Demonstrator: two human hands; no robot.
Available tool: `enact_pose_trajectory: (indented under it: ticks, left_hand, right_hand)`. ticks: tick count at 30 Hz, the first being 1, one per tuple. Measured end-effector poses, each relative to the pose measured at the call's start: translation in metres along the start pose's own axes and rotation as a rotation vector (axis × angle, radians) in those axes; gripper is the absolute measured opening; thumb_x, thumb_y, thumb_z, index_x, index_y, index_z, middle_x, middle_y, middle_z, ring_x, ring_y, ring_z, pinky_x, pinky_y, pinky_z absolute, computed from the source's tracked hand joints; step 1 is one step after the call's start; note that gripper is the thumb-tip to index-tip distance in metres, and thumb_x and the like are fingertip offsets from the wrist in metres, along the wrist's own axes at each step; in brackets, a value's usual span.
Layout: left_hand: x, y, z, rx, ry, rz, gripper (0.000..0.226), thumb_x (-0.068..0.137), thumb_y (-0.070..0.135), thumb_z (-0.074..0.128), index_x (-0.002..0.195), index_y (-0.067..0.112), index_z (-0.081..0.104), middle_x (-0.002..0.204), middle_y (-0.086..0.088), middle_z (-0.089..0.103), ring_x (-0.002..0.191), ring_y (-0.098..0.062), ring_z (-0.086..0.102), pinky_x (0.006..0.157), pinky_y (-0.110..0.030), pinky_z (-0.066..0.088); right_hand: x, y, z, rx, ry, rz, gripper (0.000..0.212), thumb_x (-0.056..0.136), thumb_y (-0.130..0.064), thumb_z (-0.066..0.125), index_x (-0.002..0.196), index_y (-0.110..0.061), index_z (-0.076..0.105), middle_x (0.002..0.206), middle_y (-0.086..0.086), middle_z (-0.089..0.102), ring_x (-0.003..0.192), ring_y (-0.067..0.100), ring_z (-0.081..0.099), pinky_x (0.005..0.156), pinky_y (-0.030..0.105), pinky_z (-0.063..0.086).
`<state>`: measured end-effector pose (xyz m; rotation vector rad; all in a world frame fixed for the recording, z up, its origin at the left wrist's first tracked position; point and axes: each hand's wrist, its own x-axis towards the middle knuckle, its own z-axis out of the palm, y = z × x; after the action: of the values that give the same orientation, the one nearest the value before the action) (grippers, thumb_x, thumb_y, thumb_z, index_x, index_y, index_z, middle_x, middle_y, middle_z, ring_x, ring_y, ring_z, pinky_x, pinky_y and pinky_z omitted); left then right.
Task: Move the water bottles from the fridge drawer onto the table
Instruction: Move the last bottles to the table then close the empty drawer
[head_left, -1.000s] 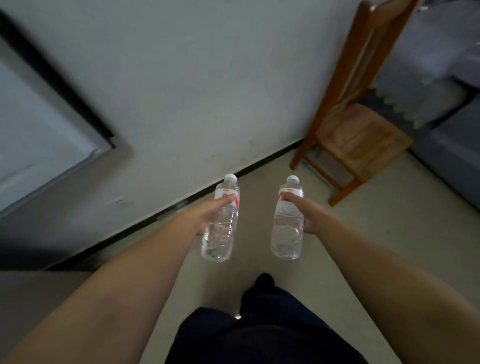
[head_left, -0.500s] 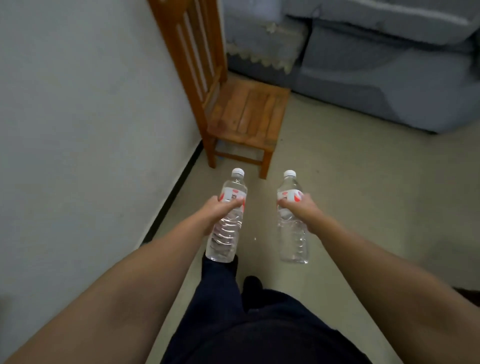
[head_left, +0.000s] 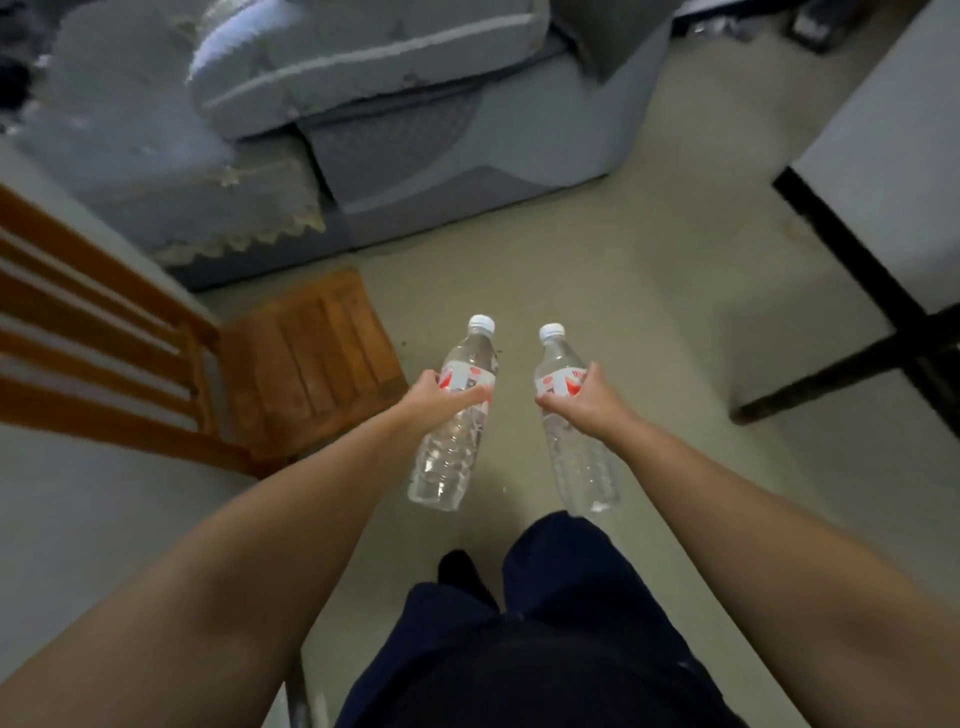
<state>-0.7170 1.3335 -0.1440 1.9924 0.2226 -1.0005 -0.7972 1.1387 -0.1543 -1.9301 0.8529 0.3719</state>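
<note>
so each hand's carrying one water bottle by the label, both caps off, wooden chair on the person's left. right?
Not quite: both caps are on. The head view shows a white cap on the left bottle and on the right bottle. The rest holds: left hand and right hand each grip a label, wooden chair on the left.

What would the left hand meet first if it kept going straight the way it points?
Likely nothing soon: the left hand, gripping a bottle, points over bare floor toward the sofa. The chair sits off to its left. Depth is unclear.
</note>
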Motion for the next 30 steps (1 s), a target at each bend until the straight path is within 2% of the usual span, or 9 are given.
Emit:
enact_pose_trajectory:
  ticks: [4,8,10,13,15,20,25,30]
  left_hand:
    - [0.038,0.051,0.03,0.079,-0.055,0.032,0.08,0.075,0.044,0.077,0.134,0.011,0.034,0.112,-0.003,0.055,0.098,-0.024,0.063,0.086,-0.04,0.055]
    - [0.075,0.101,0.071,0.173,-0.151,0.08,0.083,0.075,0.037,0.078,0.136,0.007,0.031,0.118,-0.006,0.054,0.104,-0.025,0.06,0.088,-0.039,0.052]
    - [0.098,0.13,0.095,0.278,-0.194,0.111,0.077,0.073,0.038,0.079,0.13,0.005,0.042,0.119,-0.005,0.06,0.101,-0.022,0.062,0.082,-0.033,0.052]
    - [0.126,0.188,0.133,0.369,-0.276,0.196,0.042,0.076,0.029,0.077,0.109,0.009,0.063,0.091,0.001,0.068,0.075,-0.009,0.064,0.063,-0.021,0.05]
    - [0.139,0.219,0.153,0.382,-0.286,0.251,0.03,0.079,0.024,0.075,0.104,0.012,0.066,0.087,0.001,0.067,0.07,-0.006,0.061,0.058,-0.018,0.045]
    - [0.169,0.298,0.215,0.351,-0.291,0.309,0.036,0.075,0.024,0.077,0.107,0.012,0.067,0.095,-0.004,0.07,0.079,-0.016,0.066,0.07,-0.024,0.05]
    - [0.208,0.357,0.263,0.4,-0.328,0.309,0.056,0.065,0.036,0.08,0.113,0.012,0.063,0.103,-0.007,0.07,0.092,-0.022,0.068,0.087,-0.036,0.055]
    - [0.258,0.422,0.315,0.496,-0.414,0.331,0.051,0.069,0.037,0.079,0.112,0.015,0.062,0.103,-0.003,0.068,0.094,-0.02,0.066,0.085,-0.032,0.052]
  right_hand:
    - [0.022,0.012,-0.038,0.052,0.104,0.1,0.068,0.078,-0.034,0.074,0.128,-0.01,0.035,0.114,0.003,0.05,0.101,0.024,0.054,0.086,0.034,0.046]
    - [0.053,0.027,-0.081,0.116,0.179,0.165,0.07,0.079,-0.034,0.075,0.13,-0.008,0.035,0.12,0.007,0.051,0.104,0.026,0.054,0.082,0.028,0.041]
    - [0.075,0.031,-0.111,0.157,0.202,0.185,0.071,0.078,-0.033,0.075,0.13,-0.008,0.035,0.121,0.008,0.053,0.104,0.026,0.055,0.082,0.029,0.042]
    - [0.107,0.035,-0.166,0.191,0.247,0.216,0.073,0.076,-0.034,0.076,0.131,-0.008,0.035,0.118,0.006,0.054,0.096,0.022,0.054,0.081,0.029,0.043]
    - [0.123,0.035,-0.196,0.222,0.273,0.217,0.073,0.075,-0.034,0.077,0.13,-0.008,0.038,0.118,0.006,0.056,0.097,0.022,0.056,0.084,0.03,0.045]
    - [0.157,0.044,-0.278,0.295,0.4,0.271,0.059,0.076,-0.029,0.077,0.119,-0.01,0.042,0.107,0.003,0.052,0.097,0.023,0.057,0.084,0.031,0.046]
    - [0.187,0.055,-0.328,0.394,0.471,0.377,0.077,0.075,-0.033,0.076,0.135,-0.008,0.035,0.124,0.008,0.056,0.11,0.027,0.059,0.088,0.032,0.048]
    - [0.235,0.059,-0.386,0.472,0.537,0.471,0.083,0.077,-0.037,0.075,0.139,-0.007,0.029,0.13,0.011,0.052,0.115,0.03,0.056,0.094,0.034,0.047]
